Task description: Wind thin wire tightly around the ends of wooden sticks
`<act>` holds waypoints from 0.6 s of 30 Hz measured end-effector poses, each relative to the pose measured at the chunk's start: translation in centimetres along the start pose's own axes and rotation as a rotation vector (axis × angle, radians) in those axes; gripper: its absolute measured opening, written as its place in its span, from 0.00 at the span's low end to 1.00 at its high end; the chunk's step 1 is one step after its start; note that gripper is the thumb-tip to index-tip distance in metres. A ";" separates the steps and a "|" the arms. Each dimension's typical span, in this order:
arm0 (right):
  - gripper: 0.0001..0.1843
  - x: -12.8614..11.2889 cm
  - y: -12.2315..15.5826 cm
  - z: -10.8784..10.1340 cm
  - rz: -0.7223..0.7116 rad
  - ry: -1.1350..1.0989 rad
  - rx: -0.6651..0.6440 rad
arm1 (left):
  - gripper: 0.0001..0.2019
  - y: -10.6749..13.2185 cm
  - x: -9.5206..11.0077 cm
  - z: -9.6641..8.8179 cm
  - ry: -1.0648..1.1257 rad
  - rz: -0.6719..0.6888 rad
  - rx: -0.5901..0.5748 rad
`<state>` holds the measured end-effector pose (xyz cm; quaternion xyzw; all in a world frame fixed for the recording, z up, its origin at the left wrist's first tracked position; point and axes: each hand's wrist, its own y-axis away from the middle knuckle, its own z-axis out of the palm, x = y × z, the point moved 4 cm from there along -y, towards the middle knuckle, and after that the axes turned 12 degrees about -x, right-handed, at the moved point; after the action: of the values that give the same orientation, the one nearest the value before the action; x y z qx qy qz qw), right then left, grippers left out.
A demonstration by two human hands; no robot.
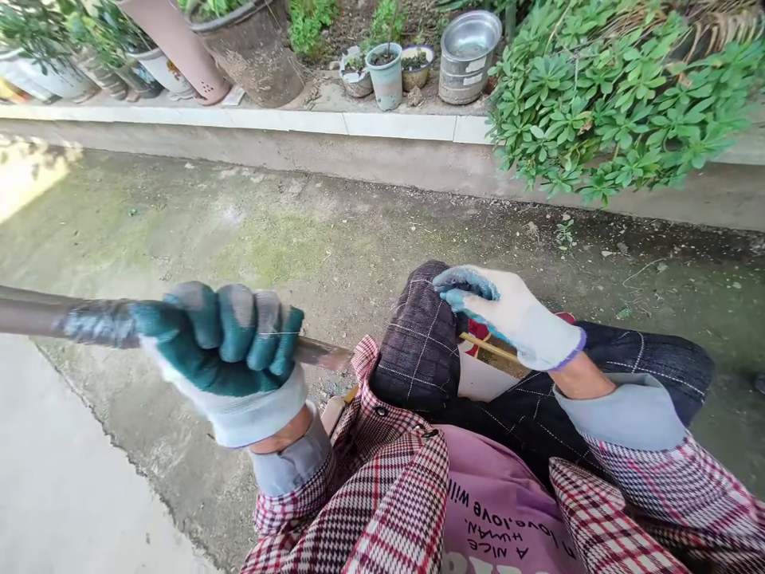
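Note:
My left hand [230, 343], in a white glove with a green coated palm, is wrapped round a brown pole [27, 311]. The pole runs out past the left edge, and its short end shows right of my fist. A shiny, blurred wrapping [99, 323] covers the pole just left of that hand. Over my knee, my right hand [496, 307] wears a white glove with blue coated fingers. Its fingers curve in toward the thumb, with the tips close together; anything between them is too small to make out. Dark checked trousers [418, 343] cover the knee beneath.
A thin yellowish stick or bar [493, 348] shows between my legs. Ahead, a low tiled ledge [394, 126] bears several plant pots, a pale blue pot [386, 76] and a metal basin [469, 60]. A leafy bush [621, 104] overhangs the ledge at right. Mossy concrete ground [268, 231] lies between.

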<state>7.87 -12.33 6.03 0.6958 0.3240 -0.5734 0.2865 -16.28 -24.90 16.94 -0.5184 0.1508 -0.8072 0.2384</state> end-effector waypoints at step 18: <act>0.12 -0.2 -0.1 5.4 -0.205 0.456 -0.216 | 0.36 4.3 9.1 -5.1 -0.261 0.099 0.181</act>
<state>4.46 -16.43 5.23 0.7358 0.5084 -0.3899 0.2191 -23.11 -33.50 19.69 -0.5871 0.0705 -0.7307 0.3413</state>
